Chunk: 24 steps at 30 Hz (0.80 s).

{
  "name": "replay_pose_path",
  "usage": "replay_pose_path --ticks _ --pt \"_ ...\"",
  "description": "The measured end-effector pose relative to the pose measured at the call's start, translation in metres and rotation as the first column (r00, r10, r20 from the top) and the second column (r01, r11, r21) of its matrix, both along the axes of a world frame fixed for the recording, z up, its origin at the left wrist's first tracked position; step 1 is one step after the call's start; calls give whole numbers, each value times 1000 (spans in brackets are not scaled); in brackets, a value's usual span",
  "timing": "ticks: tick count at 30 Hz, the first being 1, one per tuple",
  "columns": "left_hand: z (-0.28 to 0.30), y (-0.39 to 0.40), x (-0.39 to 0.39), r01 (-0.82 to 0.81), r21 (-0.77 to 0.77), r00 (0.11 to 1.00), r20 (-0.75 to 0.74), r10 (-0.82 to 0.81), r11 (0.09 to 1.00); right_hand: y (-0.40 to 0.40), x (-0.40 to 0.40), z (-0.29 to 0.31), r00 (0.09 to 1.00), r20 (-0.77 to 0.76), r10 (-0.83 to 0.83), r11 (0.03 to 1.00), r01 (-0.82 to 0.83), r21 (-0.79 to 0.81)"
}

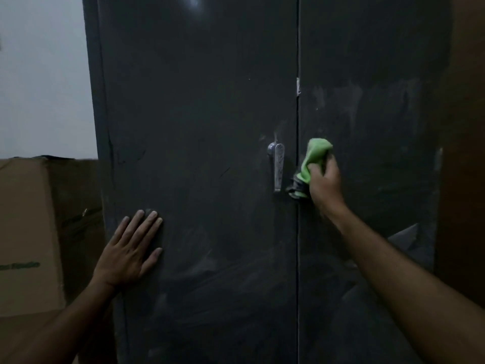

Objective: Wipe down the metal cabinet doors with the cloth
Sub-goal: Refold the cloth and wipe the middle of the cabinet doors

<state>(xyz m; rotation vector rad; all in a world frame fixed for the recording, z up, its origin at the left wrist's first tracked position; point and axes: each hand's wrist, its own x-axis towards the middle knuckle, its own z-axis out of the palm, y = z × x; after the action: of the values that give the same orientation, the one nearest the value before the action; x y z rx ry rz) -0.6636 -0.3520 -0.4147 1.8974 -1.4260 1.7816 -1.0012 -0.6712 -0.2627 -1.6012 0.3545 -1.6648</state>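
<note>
We face two tall, dark grey metal cabinet doors, the left door (199,127) and the right door (367,114), both closed and smeared with pale streaks, with a bunched bright green cloth (313,161) pressed against the right door beside the centre seam.

Dim, soft picture; faint glare high on the left door (193,2), perhaps overhead light.
</note>
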Motion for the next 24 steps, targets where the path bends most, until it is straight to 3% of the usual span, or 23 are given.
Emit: replay_pose_path --ticks 4,6,9,11,13,16,21,24 --pt "0 0 1 -5 -4 1000 1 5 1000 25 19 26 968 -48 247 968 -244 61" --pt "0 -1 0 -6 -8 1000 10 6 1000 36 30 23 964 -33 263 964 -261 59" --pt "0 0 0 -1 -13 1000 28 1 1000 50 43 -15 989 -147 -22 998 14 -55" --pt "0 0 0 8 -10 999 34 -8 1000 54 41 -41 966 -228 -121 985 88 -149" --pt "-1 0 0 -2 -21 999 42 3 1000 49 36 -29 973 -229 -36 994 12 -105" --pt "0 0 -2 1 -18 999 38 0 1000 42 35 19 973 -25 230 970 -227 87" --pt "-1 1 -1 3 -10 1000 13 -2 1000 48 33 -31 878 23 478 855 -472 214" --pt "-1 1 -1 3 -13 1000 11 -3 1000 36 32 -3 908 39 417 886 -416 205"
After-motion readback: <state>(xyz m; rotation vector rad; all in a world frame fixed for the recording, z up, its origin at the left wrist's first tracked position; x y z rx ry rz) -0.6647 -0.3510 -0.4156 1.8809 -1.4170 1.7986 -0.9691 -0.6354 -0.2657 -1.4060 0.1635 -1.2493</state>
